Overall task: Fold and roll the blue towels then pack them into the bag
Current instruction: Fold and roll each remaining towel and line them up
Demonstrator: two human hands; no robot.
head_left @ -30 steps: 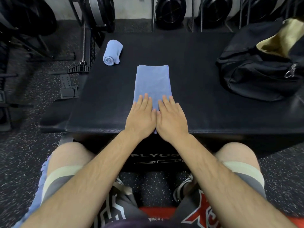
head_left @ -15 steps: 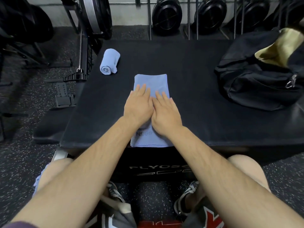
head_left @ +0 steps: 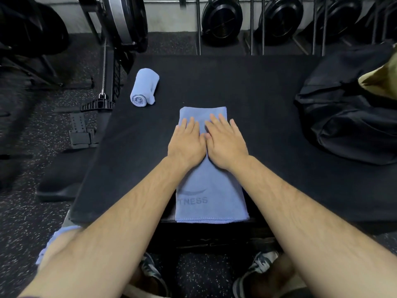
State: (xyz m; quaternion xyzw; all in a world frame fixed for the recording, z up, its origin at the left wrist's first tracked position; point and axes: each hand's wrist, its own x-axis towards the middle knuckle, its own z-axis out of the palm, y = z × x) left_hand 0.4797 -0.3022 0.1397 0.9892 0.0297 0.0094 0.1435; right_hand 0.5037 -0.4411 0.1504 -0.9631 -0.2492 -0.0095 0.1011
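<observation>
While both palms press flat, left hand [head_left: 186, 141] and right hand [head_left: 226, 141] lie side by side, fingers straight, on the folded blue towel [head_left: 211, 196] atop the black padded desk [head_left: 257, 87]. Rolled towel [head_left: 144, 88] sits up-left of the left hand; black bag [head_left: 348, 112] well right of the right hand. Speckled rubber floor [head_left: 32, 214], weight plates [head_left: 222, 17] behind.

Left hand [head_left: 186, 143], right hand [head_left: 226, 143], flat, side by side, palms down
</observation>
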